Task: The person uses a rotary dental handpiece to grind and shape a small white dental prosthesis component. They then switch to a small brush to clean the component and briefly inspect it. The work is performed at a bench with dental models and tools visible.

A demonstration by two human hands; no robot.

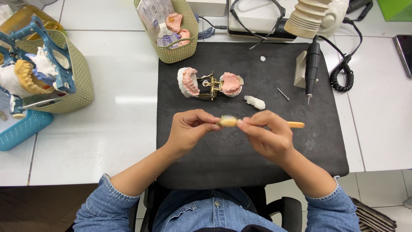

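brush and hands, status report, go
Left hand pinching the bristle end of the brush. Right hand gripping its wooden handle. Both raised over the black mat. Hinged jaw model beyond, nothing between.

one head-worn camera looks steeply down, close above the black mat (257, 163) on the white table (107, 141).

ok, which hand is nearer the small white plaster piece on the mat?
Right. The right hand sits just below the white plaster piece; the left hand is farther off, below-left.
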